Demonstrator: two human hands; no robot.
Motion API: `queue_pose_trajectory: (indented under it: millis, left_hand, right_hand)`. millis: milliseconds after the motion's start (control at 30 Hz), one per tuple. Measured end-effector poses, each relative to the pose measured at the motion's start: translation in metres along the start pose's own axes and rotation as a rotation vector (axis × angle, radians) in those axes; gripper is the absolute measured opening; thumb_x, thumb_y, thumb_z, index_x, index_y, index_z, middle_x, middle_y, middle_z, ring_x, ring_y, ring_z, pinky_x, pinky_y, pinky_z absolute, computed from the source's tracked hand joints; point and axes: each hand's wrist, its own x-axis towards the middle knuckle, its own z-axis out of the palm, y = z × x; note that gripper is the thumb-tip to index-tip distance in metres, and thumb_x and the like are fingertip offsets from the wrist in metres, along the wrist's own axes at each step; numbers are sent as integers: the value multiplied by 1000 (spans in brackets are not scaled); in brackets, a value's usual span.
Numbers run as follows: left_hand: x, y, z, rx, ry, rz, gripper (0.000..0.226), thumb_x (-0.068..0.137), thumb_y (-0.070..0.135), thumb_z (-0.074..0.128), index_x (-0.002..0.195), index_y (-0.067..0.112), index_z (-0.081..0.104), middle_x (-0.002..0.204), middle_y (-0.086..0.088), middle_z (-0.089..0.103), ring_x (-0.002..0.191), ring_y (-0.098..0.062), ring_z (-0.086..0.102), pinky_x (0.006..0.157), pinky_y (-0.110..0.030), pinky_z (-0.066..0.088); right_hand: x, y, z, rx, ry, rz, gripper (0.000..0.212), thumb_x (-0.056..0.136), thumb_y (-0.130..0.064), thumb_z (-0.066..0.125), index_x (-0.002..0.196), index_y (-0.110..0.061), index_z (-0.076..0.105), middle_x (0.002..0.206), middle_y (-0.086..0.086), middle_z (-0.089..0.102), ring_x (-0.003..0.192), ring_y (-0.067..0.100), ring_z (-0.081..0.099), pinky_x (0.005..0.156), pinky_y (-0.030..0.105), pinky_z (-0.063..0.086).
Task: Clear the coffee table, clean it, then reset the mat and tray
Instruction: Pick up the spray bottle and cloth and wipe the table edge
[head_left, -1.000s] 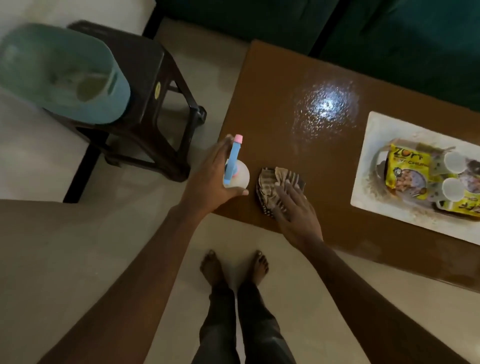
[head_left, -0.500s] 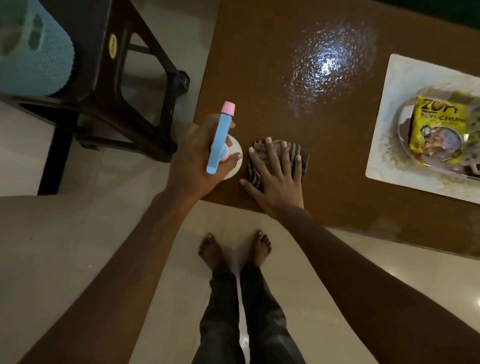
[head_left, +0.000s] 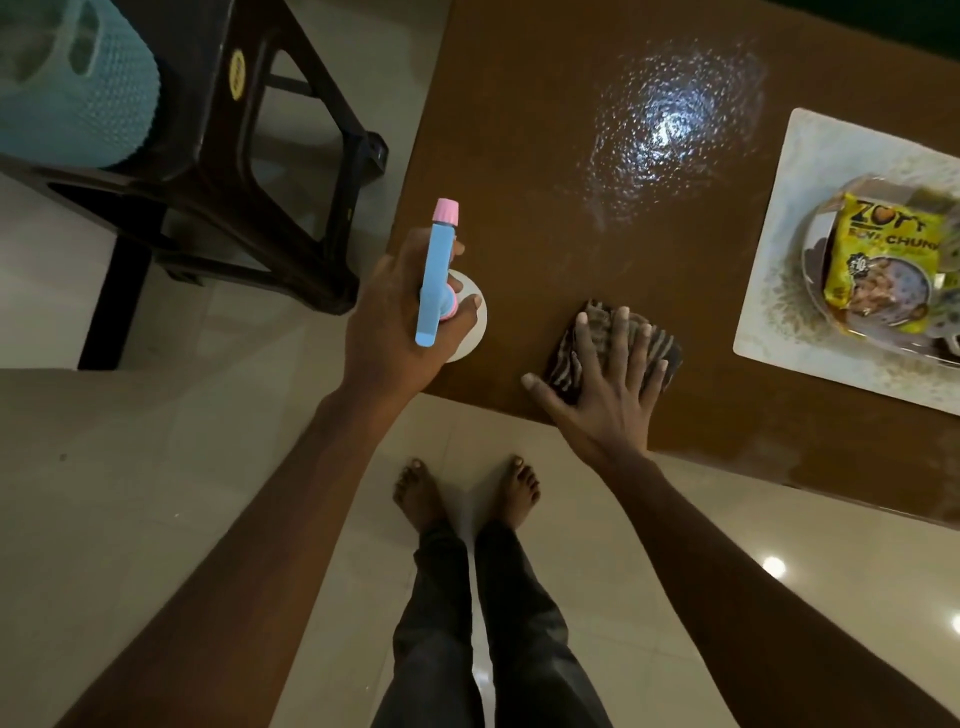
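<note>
Grips bottle (head_left: 439, 270) in curled left hand (head_left: 395, 322) over the surface's (head_left: 519, 156) 9 o'clock edge, presses cloth (head_left: 597, 330) flat under spread right hand (head_left: 608, 395) at bottle's 3 o'clock, wet patch (head_left: 670, 130) at cloth's 12, mat (head_left: 779, 312) with tray (head_left: 811, 260) at cloth's 2.

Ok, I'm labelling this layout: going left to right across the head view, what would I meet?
Teal basket → spray bottle → striped cloth → white mat.
</note>
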Motion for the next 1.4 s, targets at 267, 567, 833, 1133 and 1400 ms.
queue_pose_trajectory:
  millis: [267, 567, 833, 1133, 1400]
  left_hand:
    - [-19, -4, -5, -18, 17, -42, 58, 78, 36, 76, 119, 1, 55, 99, -11, 66, 87, -15, 61, 86, -26, 53]
    - [-45, 16, -32, -35, 79, -115, 53, 78, 25, 80, 119, 1, 56, 96, -10, 66, 84, -12, 60, 83, -22, 49]
    - [-61, 70, -102, -79, 149, -79, 50, 76, 16, 82, 117, -1, 58, 93, -11, 66, 83, -13, 60, 79, -20, 49]
    - [-80, 126, -202, -61, 128, -138, 44, 80, 13, 78, 116, 3, 56, 69, 16, 51, 62, -2, 54, 67, -7, 43]
    - [-80, 128, -281, -29, 206, -120, 34, 77, 10, 79, 97, 14, 52, 64, 13, 51, 59, -4, 54, 66, -21, 46]
  right_hand:
    - [-29, 8, 17, -122, -60, -305, 98, 88, -23, 66, 154, -49, -1, 162, -8, -25, 147, 24, -30, 116, 53, -20]
    - [-58, -39, -14, 758, -273, -27, 51, 97, 0, 50, 136, -32, 54, 141, -6, 54, 124, 6, 47, 109, 37, 36]
    - [-71, -107, -95, 1091, -170, 8, 40, 98, 0, 46, 106, -31, 69, 104, 3, 70, 94, 33, 63, 78, 52, 54]
    - [-113, -179, -208, 923, -26, -331, 57, 81, 18, 44, 111, -27, 64, 103, -17, 66, 96, -3, 59, 77, 6, 43]
    - [-125, -239, -255, 735, 91, -601, 60, 69, 4, 45, 114, -30, 64, 116, -5, 64, 110, 10, 56, 93, 27, 47]
